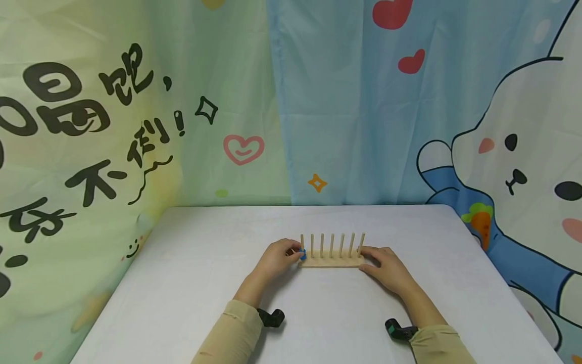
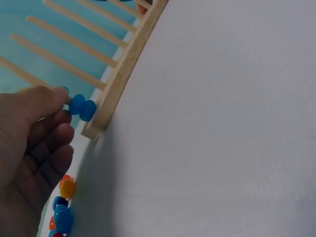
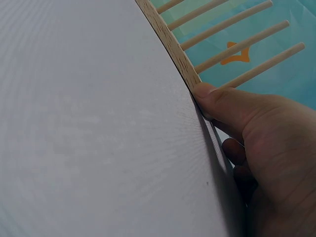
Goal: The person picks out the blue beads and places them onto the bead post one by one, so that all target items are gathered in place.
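A wooden peg board [image 1: 331, 262] with a row of several upright pegs stands on the table. On its leftmost peg, low down by the base, sits a lobed blue bead [image 2: 83, 107]. My left hand [image 1: 283, 255] pinches at this bead and peg between thumb and forefinger, its other fingers curled below, as the left wrist view shows. At the opposite end, my right hand [image 1: 383, 266] grips the board, with the thumb [image 3: 205, 91] on the front edge beside the last peg. The fingers behind the board are partly hidden.
In the left wrist view, several coloured beads [image 2: 63, 217], blue, orange and red, lie beyond the left hand. The white table [image 1: 327, 313] reaches back to a printed curtain [image 1: 327, 101]. A black wrist mount [image 1: 272, 318] juts from the left sleeve.
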`<state>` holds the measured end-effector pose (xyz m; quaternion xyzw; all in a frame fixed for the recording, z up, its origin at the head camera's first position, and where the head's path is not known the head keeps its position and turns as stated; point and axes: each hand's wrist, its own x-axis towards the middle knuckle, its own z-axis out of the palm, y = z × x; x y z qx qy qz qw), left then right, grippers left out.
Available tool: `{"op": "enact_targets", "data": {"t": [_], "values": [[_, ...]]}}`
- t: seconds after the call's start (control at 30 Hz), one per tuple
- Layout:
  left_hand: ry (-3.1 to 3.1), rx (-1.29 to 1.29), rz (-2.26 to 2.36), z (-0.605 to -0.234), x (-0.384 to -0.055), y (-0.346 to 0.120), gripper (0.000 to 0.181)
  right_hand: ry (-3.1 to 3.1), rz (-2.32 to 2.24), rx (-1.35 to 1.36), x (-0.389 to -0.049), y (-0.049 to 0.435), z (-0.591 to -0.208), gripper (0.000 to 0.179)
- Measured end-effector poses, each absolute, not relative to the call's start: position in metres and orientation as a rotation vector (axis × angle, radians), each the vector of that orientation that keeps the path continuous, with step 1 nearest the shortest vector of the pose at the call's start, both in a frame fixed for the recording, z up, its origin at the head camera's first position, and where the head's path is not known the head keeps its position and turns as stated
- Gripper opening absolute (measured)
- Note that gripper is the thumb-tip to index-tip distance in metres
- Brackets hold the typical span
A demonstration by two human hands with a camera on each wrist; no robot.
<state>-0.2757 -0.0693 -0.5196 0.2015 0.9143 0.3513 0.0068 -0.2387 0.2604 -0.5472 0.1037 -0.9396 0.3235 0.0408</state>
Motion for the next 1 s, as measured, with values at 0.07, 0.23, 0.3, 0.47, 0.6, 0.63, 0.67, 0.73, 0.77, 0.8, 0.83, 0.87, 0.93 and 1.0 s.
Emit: {"op": "enact_targets", "data": {"t": [0.07, 0.23, 0.3, 0.47, 0.6, 0.63, 0.67, 0.73, 0.77, 0.8, 0.83, 0.87, 0.93, 1.0], "values": [[2.858, 0.619, 1.089, -0.521, -0.276, -0.069, 0.021, -2.873, 0.99, 0.325, -0.239, 0.26, -0.547, 0.05], [2.858, 0.608, 1.091, -0.523, -0.274, -0.07, 0.021, -2.873, 0.993, 0.333, -0.24, 0.26, -0.546, 0.05], [2.86, 0.612, 1.098, -0.522, -0.274, -0.07, 0.021, -2.875, 0.993, 0.335, -0.24, 0.259, -0.545, 0.05], [2.881, 0.611, 1.099, -0.52, -0.271, -0.075, 0.028, -2.878, 1.0, 0.336, -0.24, 0.258, -0.544, 0.05], [2.926, 0.59, 1.156, -0.521, -0.266, -0.087, 0.028, -2.879, 1.004, 0.344, -0.241, 0.256, -0.546, 0.05], [2.934, 0.574, 1.174, -0.52, -0.265, -0.091, 0.026, -2.878, 1.006, 0.344, -0.241, 0.256, -0.547, 0.05], [2.945, 0.56, 1.197, -0.52, -0.263, -0.094, 0.025, -2.88, 1.003, 0.342, -0.241, 0.256, -0.547, 0.05], [2.955, 0.521, 1.245, -0.52, -0.261, -0.101, 0.023, -2.882, 1.0, 0.337, -0.24, 0.256, -0.547, 0.05], [2.955, 0.486, 1.259, -0.52, -0.26, -0.105, 0.022, -2.883, 0.995, 0.335, -0.24, 0.256, -0.546, 0.05], [2.956, 0.45, 1.27, -0.521, -0.26, -0.109, 0.022, -2.881, 0.989, 0.337, -0.24, 0.257, -0.546, 0.05], [2.958, 0.421, 1.278, -0.522, -0.26, -0.113, 0.022, -2.881, 0.986, 0.335, -0.24, 0.258, -0.546, 0.05], [2.964, 0.402, 1.277, -0.524, -0.26, -0.118, 0.022, -2.879, 0.984, 0.337, -0.24, 0.258, -0.546, 0.05], [2.971, 0.337, 1.268, -0.528, -0.26, -0.127, 0.022, -2.878, 0.985, 0.334, -0.24, 0.259, -0.546, 0.05], [2.987, 0.304, 1.247, -0.532, -0.26, -0.135, 0.022, -2.881, 0.988, 0.337, -0.24, 0.259, -0.547, 0.051]]}}
